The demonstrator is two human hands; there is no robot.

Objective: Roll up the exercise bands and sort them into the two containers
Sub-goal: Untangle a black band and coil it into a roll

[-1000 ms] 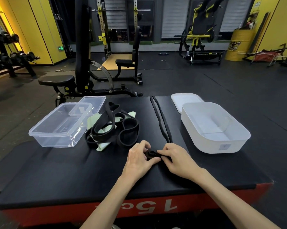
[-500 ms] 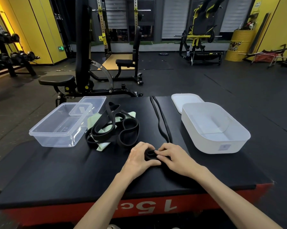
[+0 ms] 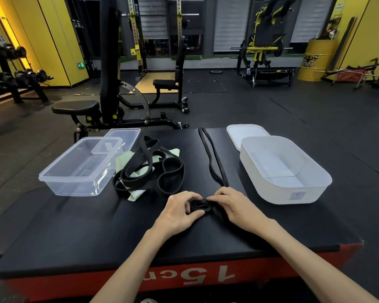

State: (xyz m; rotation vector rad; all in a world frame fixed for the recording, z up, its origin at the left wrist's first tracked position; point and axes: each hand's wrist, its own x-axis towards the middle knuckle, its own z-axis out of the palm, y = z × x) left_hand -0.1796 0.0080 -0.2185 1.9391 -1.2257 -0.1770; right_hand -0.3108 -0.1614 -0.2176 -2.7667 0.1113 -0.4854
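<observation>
The small coil of the black band [image 3: 198, 207] is pinched between the left hand [image 3: 179, 212] and the right hand [image 3: 235, 207]; its unrolled length is stretched straight away from the fingers.

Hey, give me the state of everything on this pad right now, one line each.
Thin black band: partly rolled, tail stretched away.
Left hand: pinching the roll.
Right hand: pinching the roll.
Band pile: unrolled, tangled.
Clear container: open, empty.
White container: open, empty.
</observation>
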